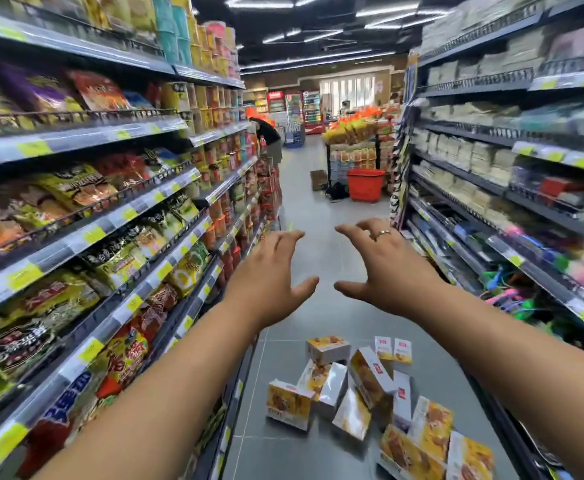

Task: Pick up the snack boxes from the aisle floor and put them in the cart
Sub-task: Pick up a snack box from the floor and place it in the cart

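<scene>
Both arms reach forward over the aisle, palms down. Left hand: fingers spread, lightly bent, released, holding nothing. Right hand: the same, fingers splayed and a little hooked, empty. There is a ring on one of them. The thumbs point toward each other with a gap between them.

Snack boxes: a loose heap of yellow-and-white cartons on the grey floor, well below the fingers and nearer the person than the fingertips, mostly under the right forearm. None touches a hand. Some lie flat, some tilt on an edge. Two small white ones stand at the heap's far side.

Far beyond the fingertips, a red basket sits on the floor. Shelves of snack bags run left of the left fingers, and dark shelves run right of the right fingers.
</scene>
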### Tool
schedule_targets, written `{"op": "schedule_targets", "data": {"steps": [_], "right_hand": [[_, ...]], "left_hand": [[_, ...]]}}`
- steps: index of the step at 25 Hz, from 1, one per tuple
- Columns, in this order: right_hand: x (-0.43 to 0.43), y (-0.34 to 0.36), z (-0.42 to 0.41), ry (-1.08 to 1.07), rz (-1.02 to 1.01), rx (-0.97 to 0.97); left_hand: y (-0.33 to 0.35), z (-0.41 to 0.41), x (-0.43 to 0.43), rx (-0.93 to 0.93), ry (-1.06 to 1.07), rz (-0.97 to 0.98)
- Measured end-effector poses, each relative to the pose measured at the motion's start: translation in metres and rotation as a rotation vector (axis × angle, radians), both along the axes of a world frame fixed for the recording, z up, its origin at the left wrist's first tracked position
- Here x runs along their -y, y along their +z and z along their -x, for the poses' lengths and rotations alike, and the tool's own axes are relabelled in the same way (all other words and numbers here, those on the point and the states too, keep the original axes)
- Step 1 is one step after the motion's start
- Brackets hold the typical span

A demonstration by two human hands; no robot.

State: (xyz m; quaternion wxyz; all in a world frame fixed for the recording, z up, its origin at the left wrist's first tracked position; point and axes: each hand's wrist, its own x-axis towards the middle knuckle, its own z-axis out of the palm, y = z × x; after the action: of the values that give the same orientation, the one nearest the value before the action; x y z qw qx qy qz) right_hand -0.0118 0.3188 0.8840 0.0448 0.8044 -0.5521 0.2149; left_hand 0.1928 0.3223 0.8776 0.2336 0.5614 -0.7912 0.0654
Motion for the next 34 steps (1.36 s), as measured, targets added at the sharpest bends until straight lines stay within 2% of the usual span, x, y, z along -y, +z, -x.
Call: {"op": "schedule_targets", "data": {"steps": [8,14,19,25,29,31,33,34], "right_hand": [[0.21,-0.049,-0.053,0.088,-0.16,0.0],[0.346,-0.124,-0.116,0.059,-0.279,-0.004],[0.466,-0.199,-0.173,-0.039,-0.413,0.062],[0.552,-0.325,-0.196,-0.178,-0.631,0.049],[0.584,-0.419,-0.198,-0.183,-0.735,-0.01],[0.601,-0.502,-0.197,-0.189,-0.834,-0.031],[0.599,-0.533,-0.196,-0.178,-0.869,-0.039],[0.6,-0.578,-0.196,-0.175,-0.916,-0.044]], "left_hand": [[-0.044,-0.051,0.182,-0.019,0.151,-0.108],[-0.12,-0.118,0.334,-0.035,0.113,-0.197],[-0.204,-0.166,0.461,-0.06,0.075,-0.375],[-0.321,-0.184,0.548,-0.01,0.005,-0.661],[-0.408,-0.178,0.59,0.0,-0.023,-0.735],[-0.49,-0.173,0.611,-0.008,-0.011,-0.806],[-0.518,-0.172,0.618,0.009,-0.026,-0.843],[-0.563,-0.174,0.622,0.012,-0.016,-0.879]]}}
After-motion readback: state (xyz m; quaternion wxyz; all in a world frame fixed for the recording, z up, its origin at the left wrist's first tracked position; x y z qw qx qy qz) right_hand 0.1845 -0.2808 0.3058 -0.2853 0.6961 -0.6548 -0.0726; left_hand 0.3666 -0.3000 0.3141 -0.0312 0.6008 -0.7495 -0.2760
